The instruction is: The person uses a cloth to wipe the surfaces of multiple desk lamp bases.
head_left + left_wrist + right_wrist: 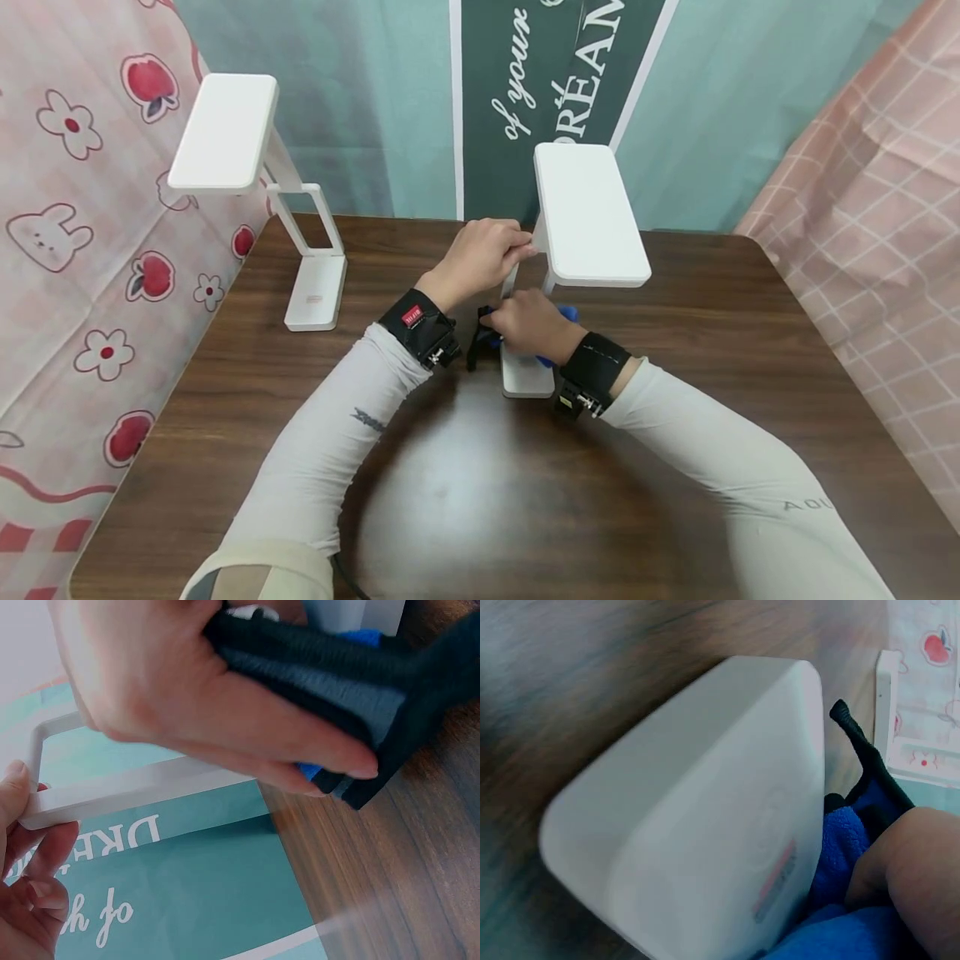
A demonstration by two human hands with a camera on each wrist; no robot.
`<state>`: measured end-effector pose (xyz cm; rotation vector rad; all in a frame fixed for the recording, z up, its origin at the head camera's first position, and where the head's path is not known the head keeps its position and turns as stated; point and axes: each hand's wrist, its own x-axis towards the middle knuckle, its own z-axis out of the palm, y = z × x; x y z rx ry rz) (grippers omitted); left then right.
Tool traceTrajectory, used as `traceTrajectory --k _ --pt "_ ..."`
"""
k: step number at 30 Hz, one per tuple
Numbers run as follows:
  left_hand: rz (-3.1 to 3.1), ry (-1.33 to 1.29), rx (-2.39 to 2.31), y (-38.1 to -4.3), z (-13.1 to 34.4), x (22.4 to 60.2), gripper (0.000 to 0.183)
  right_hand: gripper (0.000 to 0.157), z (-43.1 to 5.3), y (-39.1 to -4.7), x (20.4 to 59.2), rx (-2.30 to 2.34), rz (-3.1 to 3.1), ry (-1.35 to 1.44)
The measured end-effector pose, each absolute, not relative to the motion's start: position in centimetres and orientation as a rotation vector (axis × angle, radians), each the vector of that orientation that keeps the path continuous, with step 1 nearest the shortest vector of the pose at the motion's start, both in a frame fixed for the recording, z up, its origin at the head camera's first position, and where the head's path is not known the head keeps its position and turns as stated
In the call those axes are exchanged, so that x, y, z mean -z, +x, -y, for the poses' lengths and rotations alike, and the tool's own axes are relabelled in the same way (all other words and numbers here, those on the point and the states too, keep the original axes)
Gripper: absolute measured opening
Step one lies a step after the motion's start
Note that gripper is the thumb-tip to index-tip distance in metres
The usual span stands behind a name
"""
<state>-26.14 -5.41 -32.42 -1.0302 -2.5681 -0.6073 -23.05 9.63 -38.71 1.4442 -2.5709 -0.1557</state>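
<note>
Our left hand [483, 252] pinched the frame [139, 785] of the white stand [591, 215] mid-table [720, 375]; our right hand [532, 323] gripped a blue cloth [851, 930], fingers curled, at its base. Wiping seemed under way; how much remained, we couldn't tell. A second stand [222, 133] stood untouched, far left.

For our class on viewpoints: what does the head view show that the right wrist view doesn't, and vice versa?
Only the head view: left hand, held stand's top, lettering.
Only the right wrist view: a reddish mark on the held stand's base.
Both: that base, right hand, blue cloth, table, fruit-print curtain.
</note>
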Motion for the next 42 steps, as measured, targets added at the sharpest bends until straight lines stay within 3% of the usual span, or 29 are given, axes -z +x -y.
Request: traceTrajectory --k 19,32,42 --pt "2.52 -1.053 0.642 -26.3 5.6 32.6 0.028 0.017 -9.8 -19.4 39.0 0.357 2.524 1.484" --pt "2.533 -1.03 0.646 -26.4 5.5 32.7 0.027 0.036 -10.1 -16.2 39.0 0.398 2.566 1.5" --pt "2.536 -1.036 0.639 -26.2 5.4 32.6 0.028 0.032 -10.6 -14.2 39.1 0.398 2.511 1.516"
